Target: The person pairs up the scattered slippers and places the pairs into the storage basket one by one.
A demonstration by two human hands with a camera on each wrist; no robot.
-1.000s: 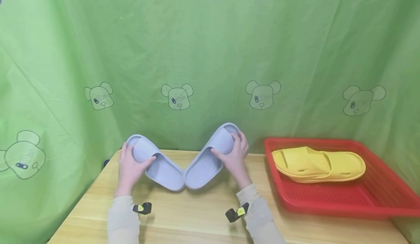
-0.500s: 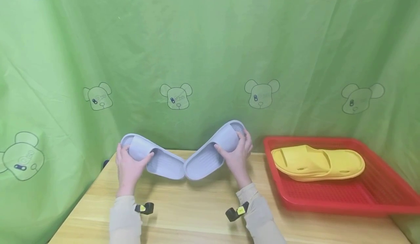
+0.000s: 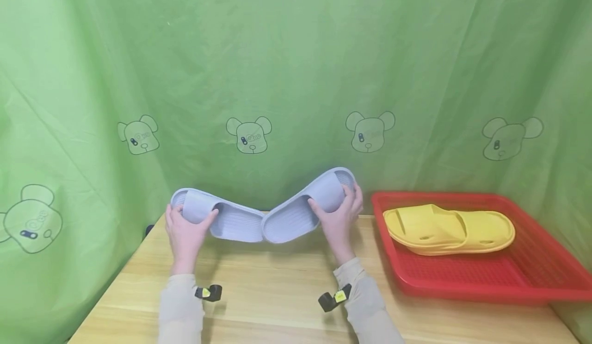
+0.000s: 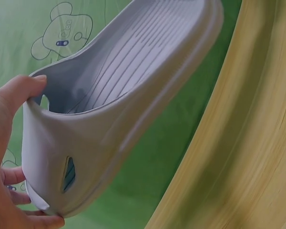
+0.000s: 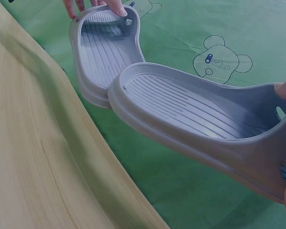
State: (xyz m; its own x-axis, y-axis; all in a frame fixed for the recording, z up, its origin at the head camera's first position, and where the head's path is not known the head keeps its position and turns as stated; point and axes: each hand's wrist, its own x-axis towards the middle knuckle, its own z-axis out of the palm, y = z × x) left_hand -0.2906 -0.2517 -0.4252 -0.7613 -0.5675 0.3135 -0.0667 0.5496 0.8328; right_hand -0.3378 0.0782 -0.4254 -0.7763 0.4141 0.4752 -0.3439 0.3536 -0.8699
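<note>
Two slippers (image 3: 238, 224) (image 3: 291, 220), gripped separately by both hands (image 3: 187, 236) (image 3: 339, 223) left of the basket (image 3: 462, 288), have been angled wider; handling seems unfinished.

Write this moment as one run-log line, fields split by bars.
left hand: holds grey slipper | right hand: holds other grey slipper | both: heel to heel, held up | yellow slippers: in basket

Got a pale wood-grain bench (image 3: 268, 305) here, stretching well left of a red plastic tray (image 3: 472, 291) sitting straight on it.
</note>
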